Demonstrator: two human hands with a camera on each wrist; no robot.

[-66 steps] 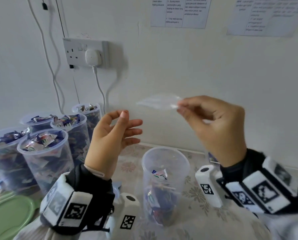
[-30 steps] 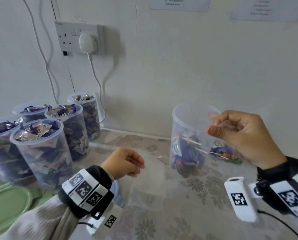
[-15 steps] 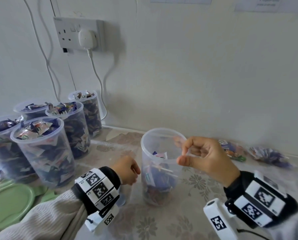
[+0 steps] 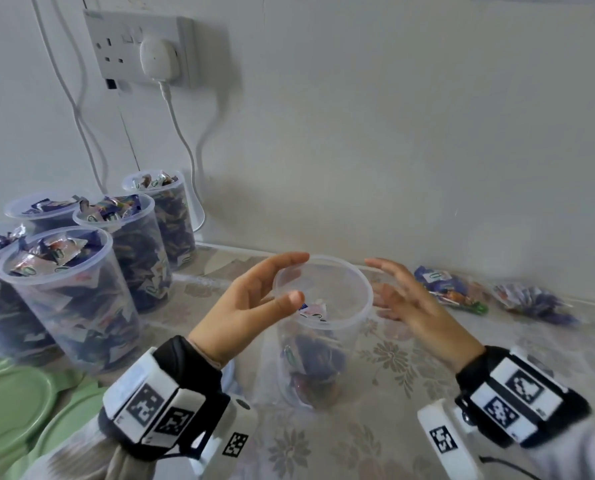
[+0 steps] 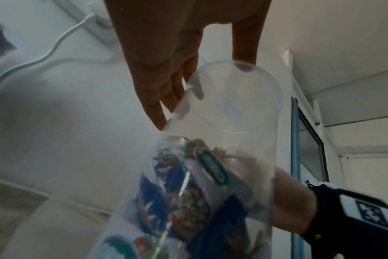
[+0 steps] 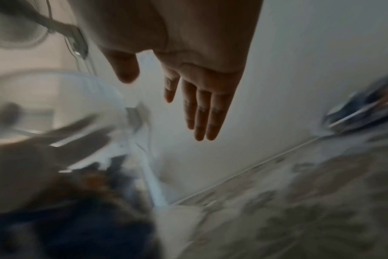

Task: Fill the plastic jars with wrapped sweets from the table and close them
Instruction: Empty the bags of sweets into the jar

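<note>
A clear plastic jar (image 4: 323,344) stands upright on the flowered tablecloth (image 4: 410,362), its lower part holding wrapped sweets (image 4: 309,362). My left hand (image 4: 290,278) holds it at the rim, thumb on the near wall and fingers round the left side; the left wrist view shows the fingertips (image 5: 162,121) against the jar (image 5: 233,108). My right hand (image 4: 389,289) is just right of the jar, clear of it, with straight fingers (image 6: 199,113) and nothing in it. Loose wrapped sweets (image 4: 448,287) lie by the wall at the right.
Several jars filled with sweets (image 4: 64,299) stand in a group at the left. Green lids (image 4: 8,407) lie at the bottom left. A second pile of sweets (image 4: 535,303) sits further right. A socket with a white plug (image 4: 157,53) and hanging cables is on the wall.
The right hand brought the jar from the right to the middle, set it down and let go, spreading its fingers. The left hand rose from the table to the jar's rim.
</note>
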